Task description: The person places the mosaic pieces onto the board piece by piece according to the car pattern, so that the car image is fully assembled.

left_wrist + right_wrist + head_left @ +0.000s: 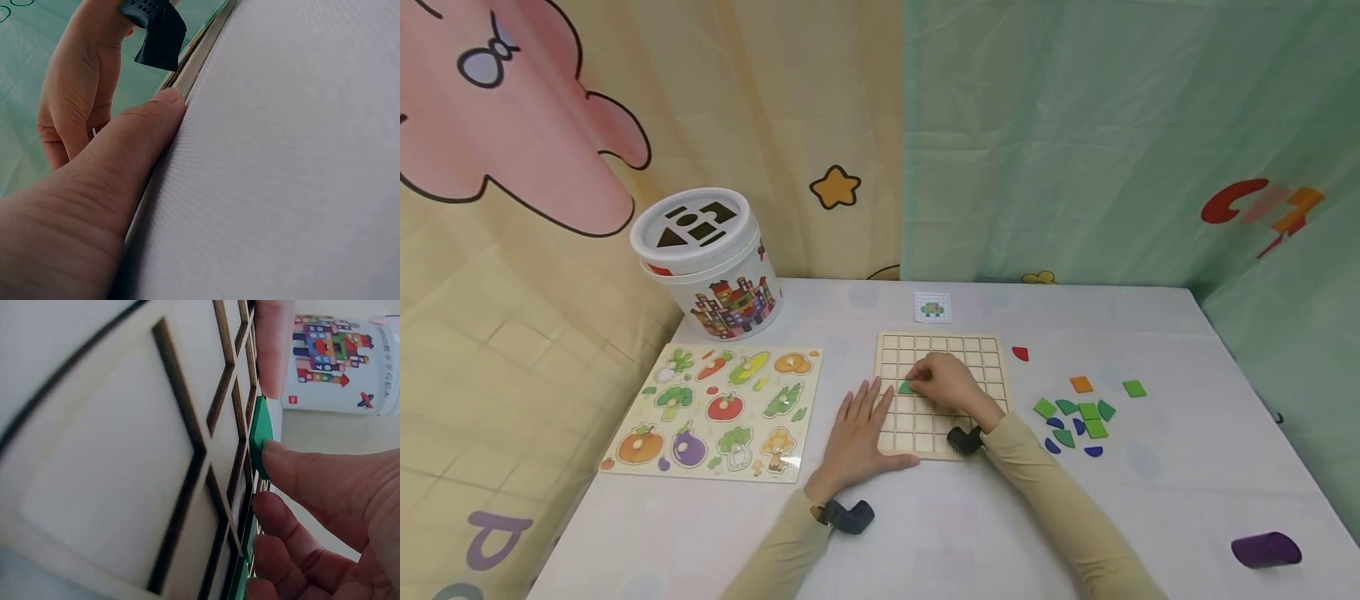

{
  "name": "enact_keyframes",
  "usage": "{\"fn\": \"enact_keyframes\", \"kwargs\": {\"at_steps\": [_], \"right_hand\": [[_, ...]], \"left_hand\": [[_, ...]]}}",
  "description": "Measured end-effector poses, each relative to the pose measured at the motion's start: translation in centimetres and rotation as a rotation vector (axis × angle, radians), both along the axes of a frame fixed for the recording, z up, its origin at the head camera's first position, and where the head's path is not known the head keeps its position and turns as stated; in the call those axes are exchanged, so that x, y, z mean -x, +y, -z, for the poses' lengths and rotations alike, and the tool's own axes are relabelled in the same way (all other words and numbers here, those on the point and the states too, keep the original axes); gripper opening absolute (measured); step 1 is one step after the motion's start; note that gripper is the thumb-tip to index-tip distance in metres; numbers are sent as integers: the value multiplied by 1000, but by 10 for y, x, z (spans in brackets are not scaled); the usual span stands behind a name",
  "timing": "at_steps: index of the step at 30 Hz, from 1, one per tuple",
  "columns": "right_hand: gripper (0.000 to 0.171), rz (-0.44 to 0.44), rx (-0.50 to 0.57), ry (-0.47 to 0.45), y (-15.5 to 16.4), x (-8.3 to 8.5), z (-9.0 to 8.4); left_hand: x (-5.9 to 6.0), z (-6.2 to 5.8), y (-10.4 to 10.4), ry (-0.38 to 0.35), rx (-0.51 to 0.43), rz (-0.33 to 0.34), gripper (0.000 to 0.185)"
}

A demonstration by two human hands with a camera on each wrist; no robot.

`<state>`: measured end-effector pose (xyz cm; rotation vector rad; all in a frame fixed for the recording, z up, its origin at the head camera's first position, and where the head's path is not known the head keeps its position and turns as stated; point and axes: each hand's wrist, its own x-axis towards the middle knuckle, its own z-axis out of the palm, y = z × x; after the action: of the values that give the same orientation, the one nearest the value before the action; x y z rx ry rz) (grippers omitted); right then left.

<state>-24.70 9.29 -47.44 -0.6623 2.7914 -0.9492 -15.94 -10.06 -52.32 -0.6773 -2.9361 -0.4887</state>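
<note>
A wooden grid board (976, 354) lies in the middle of the white table. My right hand (928, 379) rests on the board with curled fingers and pinches a green piece (906, 387) down into a cell on the board's left side. In the right wrist view a fingertip (281, 456) presses on the green piece (260, 428), which stands tilted against the grid board (125, 456). My left hand (863, 412) lies flat with straight fingers over the board's left edge. Its thumb (134, 144) runs along the board's rim (190, 72).
Loose green, blue and orange pieces (1078, 417) lie right of the board, with a red piece (1020, 353) apart. A pattern card (932, 307) lies behind the board. A vegetable puzzle (715, 408) and a white bucket (707, 262) are at left, a purple cylinder (1266, 550) near right.
</note>
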Motion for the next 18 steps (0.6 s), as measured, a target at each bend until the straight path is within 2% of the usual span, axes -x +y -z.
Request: {"fn": "enact_keyframes", "kwargs": {"at_steps": [10, 18], "right_hand": [[6, 20, -70, 26, -1, -1, -7], [11, 15, -67, 23, 5, -4, -3]], "left_hand": [[0, -1, 0, 7, 6, -1, 112], [-1, 0, 0, -2, 5, -5, 112]]}}
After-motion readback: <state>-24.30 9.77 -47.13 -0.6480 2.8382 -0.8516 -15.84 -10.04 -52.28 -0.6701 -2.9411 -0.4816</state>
